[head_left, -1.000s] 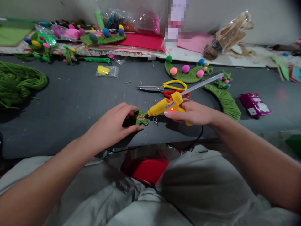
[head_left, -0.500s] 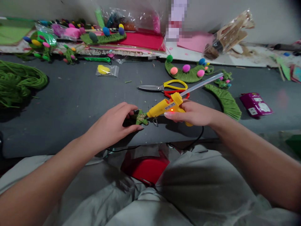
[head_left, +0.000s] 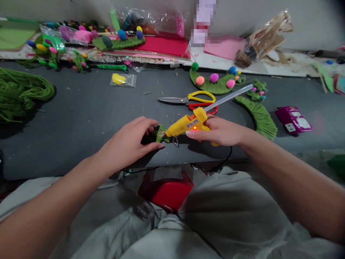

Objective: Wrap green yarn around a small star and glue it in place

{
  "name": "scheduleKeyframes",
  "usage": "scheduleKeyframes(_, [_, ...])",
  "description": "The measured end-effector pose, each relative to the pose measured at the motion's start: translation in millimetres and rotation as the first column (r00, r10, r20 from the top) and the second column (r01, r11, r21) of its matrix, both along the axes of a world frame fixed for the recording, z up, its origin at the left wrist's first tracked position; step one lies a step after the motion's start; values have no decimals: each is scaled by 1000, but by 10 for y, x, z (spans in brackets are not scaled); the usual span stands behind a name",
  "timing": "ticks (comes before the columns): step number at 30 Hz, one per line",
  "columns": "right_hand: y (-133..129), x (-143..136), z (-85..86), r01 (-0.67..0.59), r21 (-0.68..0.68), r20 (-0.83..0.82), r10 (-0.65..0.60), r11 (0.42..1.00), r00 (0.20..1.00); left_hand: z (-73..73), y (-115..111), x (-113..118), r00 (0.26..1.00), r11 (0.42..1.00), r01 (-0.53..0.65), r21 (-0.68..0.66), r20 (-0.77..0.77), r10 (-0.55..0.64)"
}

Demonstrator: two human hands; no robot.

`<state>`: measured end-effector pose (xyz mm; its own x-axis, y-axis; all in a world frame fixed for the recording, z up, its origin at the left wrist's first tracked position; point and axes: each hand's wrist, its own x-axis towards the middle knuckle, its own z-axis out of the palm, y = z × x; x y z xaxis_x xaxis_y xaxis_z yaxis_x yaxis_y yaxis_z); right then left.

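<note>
My left hand (head_left: 134,136) grips a small green yarn-wrapped piece (head_left: 161,133) between thumb and fingers, low over the table's front half. Its left part is hidden by my fingers. My right hand (head_left: 218,130) is closed round the handle of a yellow hot glue gun (head_left: 185,124), whose small light glows red. The gun's nozzle touches or almost touches the right side of the green piece. A long clear glue stick (head_left: 229,97) sticks out of the gun's back. Just behind it lie scissors (head_left: 185,100) with one yellow and one red handle.
Green yarn (head_left: 24,93) is heaped at the left. Two wrapped green crescents, one with coloured balls (head_left: 214,78) and one plain crescent (head_left: 260,117), lie right of centre. A purple packet (head_left: 293,120) sits farther right. A small bag (head_left: 123,80) holds something yellow. The gun's black cord (head_left: 229,154) hangs over the front edge.
The glue gun in my right hand has shifted slightly left, bringing its nozzle in over the green piece. My left hand has stayed almost still.
</note>
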<state>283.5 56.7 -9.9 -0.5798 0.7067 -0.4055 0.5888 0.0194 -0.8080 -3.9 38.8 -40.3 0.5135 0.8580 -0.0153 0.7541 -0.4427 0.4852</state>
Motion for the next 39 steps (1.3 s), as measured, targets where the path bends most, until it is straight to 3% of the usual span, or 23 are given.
scheduleKeyframes(9, [-9,-15,21,-13,-34,-9,12,999,1000,6,-7,0,1000,1000,-4,-3,1,4])
scheduleKeyframes(39, [32,-90,-41,-28,73,-31,31,997,999,-7,0,-1,1000,1000,-10,13,3,10])
